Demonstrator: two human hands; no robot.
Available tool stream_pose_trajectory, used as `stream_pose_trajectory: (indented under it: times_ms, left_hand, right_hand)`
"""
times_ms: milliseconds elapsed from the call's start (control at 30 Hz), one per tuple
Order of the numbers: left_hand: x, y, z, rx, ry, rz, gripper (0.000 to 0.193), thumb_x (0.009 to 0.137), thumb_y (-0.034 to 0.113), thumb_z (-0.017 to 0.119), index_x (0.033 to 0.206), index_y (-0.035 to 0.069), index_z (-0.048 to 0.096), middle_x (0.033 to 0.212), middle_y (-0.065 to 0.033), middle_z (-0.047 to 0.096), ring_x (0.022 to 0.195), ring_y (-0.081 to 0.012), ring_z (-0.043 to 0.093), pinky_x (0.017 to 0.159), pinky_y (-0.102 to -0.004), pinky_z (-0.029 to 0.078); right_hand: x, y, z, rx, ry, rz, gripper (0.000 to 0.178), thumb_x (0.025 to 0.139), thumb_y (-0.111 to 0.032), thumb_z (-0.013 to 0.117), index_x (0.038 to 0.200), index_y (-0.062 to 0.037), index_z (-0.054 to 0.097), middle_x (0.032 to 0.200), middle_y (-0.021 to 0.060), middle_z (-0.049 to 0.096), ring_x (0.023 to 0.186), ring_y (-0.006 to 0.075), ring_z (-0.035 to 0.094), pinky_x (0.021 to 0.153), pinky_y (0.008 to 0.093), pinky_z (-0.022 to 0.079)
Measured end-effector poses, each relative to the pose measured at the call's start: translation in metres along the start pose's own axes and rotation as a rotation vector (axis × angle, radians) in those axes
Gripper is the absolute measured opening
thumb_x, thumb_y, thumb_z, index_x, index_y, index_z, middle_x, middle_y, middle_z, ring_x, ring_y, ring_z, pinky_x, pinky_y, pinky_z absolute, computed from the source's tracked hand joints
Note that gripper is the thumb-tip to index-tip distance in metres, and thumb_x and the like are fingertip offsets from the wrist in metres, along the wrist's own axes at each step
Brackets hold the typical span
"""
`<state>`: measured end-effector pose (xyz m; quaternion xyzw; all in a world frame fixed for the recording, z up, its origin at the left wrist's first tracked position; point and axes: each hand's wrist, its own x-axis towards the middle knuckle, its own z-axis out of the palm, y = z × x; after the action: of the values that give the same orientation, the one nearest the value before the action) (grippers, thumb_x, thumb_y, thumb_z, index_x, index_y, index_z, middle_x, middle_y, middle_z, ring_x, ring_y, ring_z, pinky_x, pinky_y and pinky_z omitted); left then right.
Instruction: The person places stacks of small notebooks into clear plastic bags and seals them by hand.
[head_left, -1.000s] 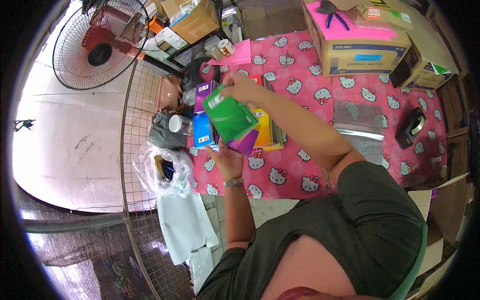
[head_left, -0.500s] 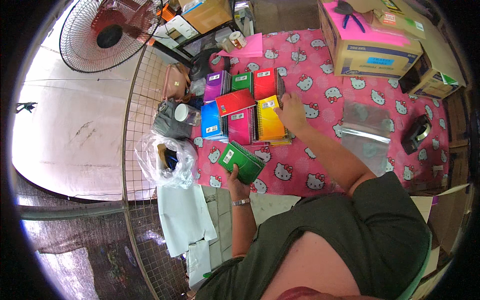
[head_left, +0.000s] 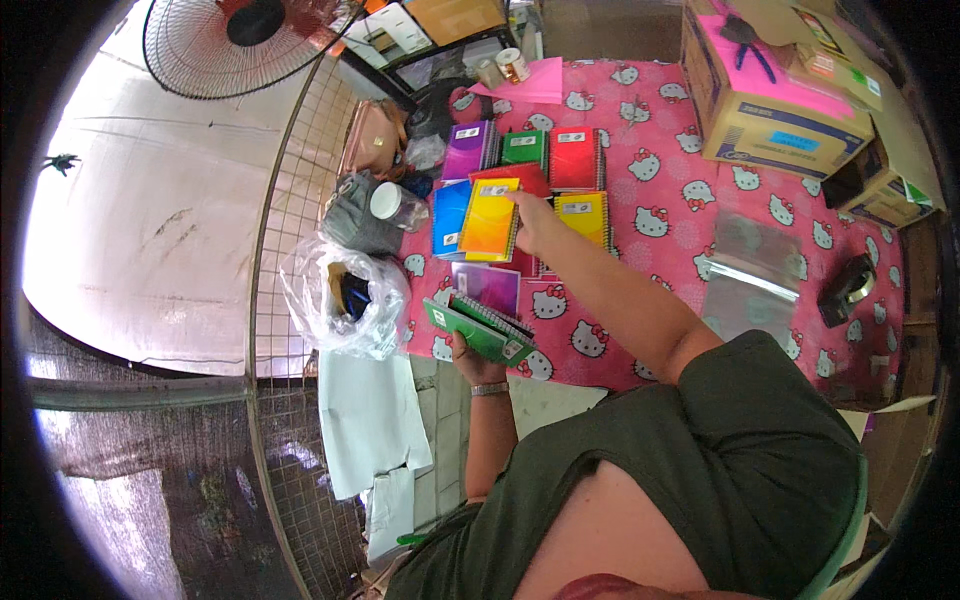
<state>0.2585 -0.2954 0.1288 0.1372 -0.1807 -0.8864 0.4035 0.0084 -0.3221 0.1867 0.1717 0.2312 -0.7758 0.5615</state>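
Near the table's front edge my left hand [head_left: 474, 360] is closed on a green spiral notebook [head_left: 478, 332], tilted, with coil binding showing along its far side. A purple cover [head_left: 488, 287] shows just beyond it; whether it is held or lies on the table I cannot tell. My right hand [head_left: 535, 222] grips a yellow spiral notebook [head_left: 489, 218] by its right edge, above the piles. Under and around it are a blue pile [head_left: 450, 212], a red notebook [head_left: 530, 180] and another yellow notebook [head_left: 582, 215]. Behind stand purple [head_left: 468, 150], green [head_left: 524, 148] and red [head_left: 574, 158] piles.
The pink patterned tablecloth [head_left: 650, 240] carries clear plastic sleeves [head_left: 752, 270] and a tape dispenser [head_left: 848, 290] at right. Cardboard boxes [head_left: 785, 130] with pliers [head_left: 745, 45] stand far right. At left are a plastic bag [head_left: 345, 300], a lidded jar [head_left: 400, 207] and a fan [head_left: 250, 40].
My right hand has lifted a yellow notebook off its pile and moved it left over the blue and magenta piles. The green notebook in my left hand has tilted. The view has shifted slightly.
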Motion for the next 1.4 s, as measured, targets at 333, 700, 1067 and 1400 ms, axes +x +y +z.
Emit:
stream_pose_trajectory:
  times_ms: [333,700,1067,1400]
  left_hand:
    - [-0.022,0.017,-0.033,0.089,0.101,0.036,0.046,0.082,0.023,0.063,0.123,0.003,0.053,0.118,-0.0131,0.060,0.105,-0.0325,0.059,0.092,-0.0491,0.047]
    - [-0.026,-0.009,-0.026,0.034,0.066,-0.158,0.053,0.074,0.024,0.067,0.120,0.000,0.053,0.111,-0.0163,0.063,0.097,-0.0361,0.062,0.086,-0.0505,0.050]
    - [-0.034,-0.069,-0.006,-0.214,-0.345,-0.945,0.056,0.067,0.015,0.066,0.119,-0.002,0.052,0.108,-0.0223,0.062,0.099,-0.0382,0.062,0.082,-0.0489,0.052]
    - [-0.070,-0.105,-0.002,-0.085,-0.210,-0.820,0.042,0.077,0.015,0.067,0.114,0.003,0.051,0.101,-0.0133,0.064,0.091,-0.0267,0.065,0.076,-0.0415,0.056]
  right_hand:
    - [-0.017,-0.019,-0.018,-0.497,-0.111,-0.338,0.025,0.086,-0.011,0.058,0.108,-0.0055,0.047,0.100,0.0088,0.055,0.094,0.0209,0.055,0.080,0.0353,0.048]
    - [-0.124,-0.106,-0.017,-1.941,-1.035,0.158,0.024,0.086,-0.017,0.060,0.103,-0.0034,0.049,0.092,0.0040,0.054,0.092,0.0148,0.050,0.081,0.0317,0.040]
    - [-0.147,-0.030,0.044,-2.583,-1.640,0.877,0.039,0.079,-0.024,0.065,0.110,-0.0010,0.058,0.101,0.0135,0.063,0.092,0.0269,0.058,0.084,0.0436,0.044]
    - [-0.085,-0.112,0.006,-0.826,-0.116,-0.055,0.033,0.088,-0.019,0.061,0.107,0.0074,0.053,0.102,0.0173,0.063,0.085,0.0219,0.065,0.070,0.0374,0.053]
